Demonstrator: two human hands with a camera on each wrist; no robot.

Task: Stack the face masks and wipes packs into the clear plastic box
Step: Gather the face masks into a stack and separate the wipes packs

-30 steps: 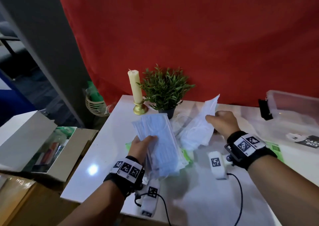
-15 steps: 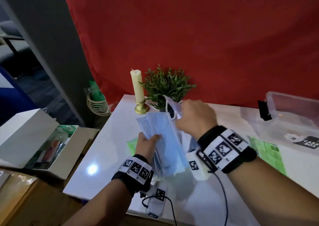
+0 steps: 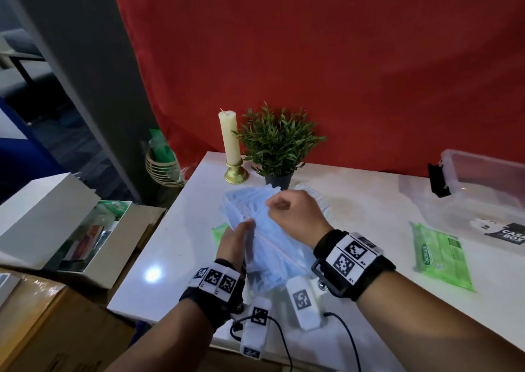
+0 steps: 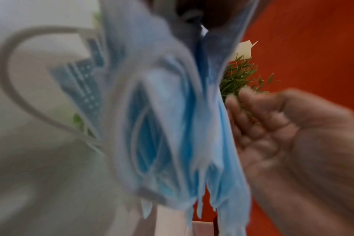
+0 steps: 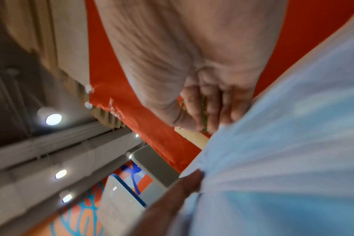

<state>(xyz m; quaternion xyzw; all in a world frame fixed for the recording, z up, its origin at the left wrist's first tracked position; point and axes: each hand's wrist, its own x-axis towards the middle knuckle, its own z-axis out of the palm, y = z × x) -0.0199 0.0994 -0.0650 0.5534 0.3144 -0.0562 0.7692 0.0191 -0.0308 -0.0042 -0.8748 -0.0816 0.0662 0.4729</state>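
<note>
A fanned stack of blue face masks is held up over the white table. My left hand grips its lower left edge with the thumb on top. My right hand lies on the upper part of the stack with its fingers curled against the masks. The right wrist view is filled by the masks. The clear plastic box stands open at the far right. A green wipes pack lies in front of it. Another green pack peeks out under the masks.
A candle in a gold holder and a small potted plant stand at the table's back edge, just beyond the hands. A crumpled clear bag lies behind my right hand. Open cardboard boxes sit left of the table.
My right hand let go of the clear bag it held up a second ago, swung left and came down on the mask stack. The left hand kept hold of the masks.
</note>
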